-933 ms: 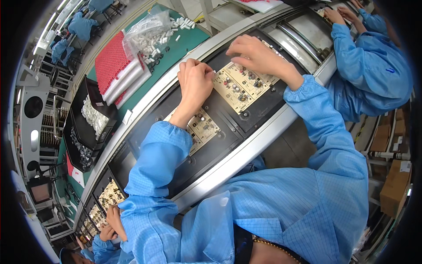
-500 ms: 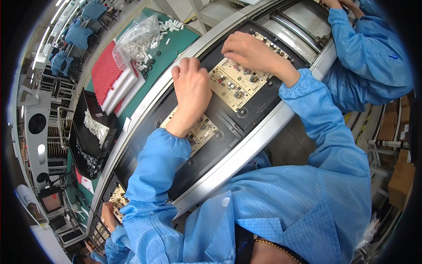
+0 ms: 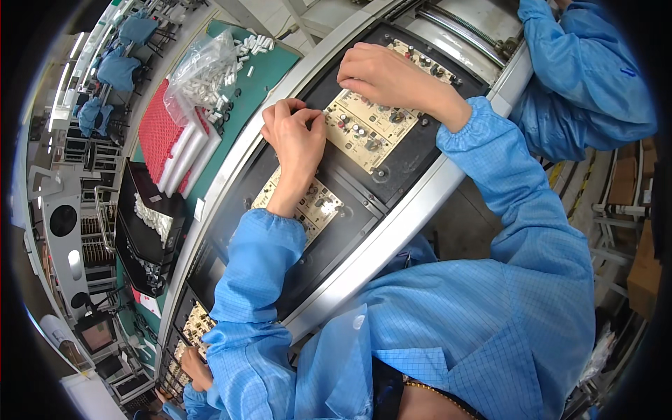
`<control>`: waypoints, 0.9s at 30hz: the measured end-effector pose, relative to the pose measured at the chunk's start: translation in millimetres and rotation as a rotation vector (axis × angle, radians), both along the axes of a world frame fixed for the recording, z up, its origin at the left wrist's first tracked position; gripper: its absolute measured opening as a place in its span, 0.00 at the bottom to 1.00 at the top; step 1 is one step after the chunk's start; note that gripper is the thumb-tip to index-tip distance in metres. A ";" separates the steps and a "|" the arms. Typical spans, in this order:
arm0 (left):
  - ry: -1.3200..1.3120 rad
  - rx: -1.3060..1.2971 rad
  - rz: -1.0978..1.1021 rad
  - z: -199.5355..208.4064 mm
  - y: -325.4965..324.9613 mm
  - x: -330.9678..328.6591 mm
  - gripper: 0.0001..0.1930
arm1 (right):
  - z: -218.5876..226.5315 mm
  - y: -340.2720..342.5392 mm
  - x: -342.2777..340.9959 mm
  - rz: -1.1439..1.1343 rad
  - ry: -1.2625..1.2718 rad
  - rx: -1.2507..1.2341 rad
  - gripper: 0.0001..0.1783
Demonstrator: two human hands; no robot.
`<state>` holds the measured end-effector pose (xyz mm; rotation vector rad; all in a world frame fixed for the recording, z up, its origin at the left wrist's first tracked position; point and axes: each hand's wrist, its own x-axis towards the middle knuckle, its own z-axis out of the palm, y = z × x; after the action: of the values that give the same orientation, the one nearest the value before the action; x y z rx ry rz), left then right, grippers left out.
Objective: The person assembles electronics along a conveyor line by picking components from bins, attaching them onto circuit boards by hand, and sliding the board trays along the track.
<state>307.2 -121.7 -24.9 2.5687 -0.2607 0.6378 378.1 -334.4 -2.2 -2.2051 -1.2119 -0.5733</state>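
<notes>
Reaching across a tan rectangular circuit board crowded with small upright components (image 3: pixel 364 129), a person's bare right hand (image 3: pixel 388 75) has its fingers curled together at the far edge; whether they grip anything cannot be told. The bare left hand (image 3: pixel 297 138) bends thumb and forefinger toward each other at the board's left corner; anything pinched there is too small to make out. The board lies flat on a matte black carrier plate (image 3: pixel 414 155).

A slip could knock components askew, since the right palm and wrist pass over them. A loose blue checked left sleeve (image 3: pixel 257 252) could likewise drag on a second tan circuit board (image 3: pixel 323 206) beneath the left forearm.

A broad silver metal near rail (image 3: pixel 392 241) and a matching far rail (image 3: pixel 318 59) bound the work. Dark surface between the boards offers the left hand room; rightward, a neighbouring person's blue-sleeved arm (image 3: pixel 549 52) narrows it.
</notes>
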 end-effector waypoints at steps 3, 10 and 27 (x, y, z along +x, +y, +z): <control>-0.056 0.043 -0.031 0.7 -3.0 -1.9 0.04 | -1.5 0.6 -0.7 0.000 0.006 0.009 0.05; -0.062 0.335 -0.138 9.5 -0.6 -11.6 0.09 | 1.2 8.1 3.8 0.004 0.046 -0.026 0.06; -0.140 0.106 0.146 19.2 92.1 43.0 0.14 | -25.5 173.1 154.6 -0.293 -0.224 -0.060 0.10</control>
<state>350.2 -29.6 -5.6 2.6659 -0.1571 0.8811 532.8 -161.3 -27.7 -2.4400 -1.0281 -0.9346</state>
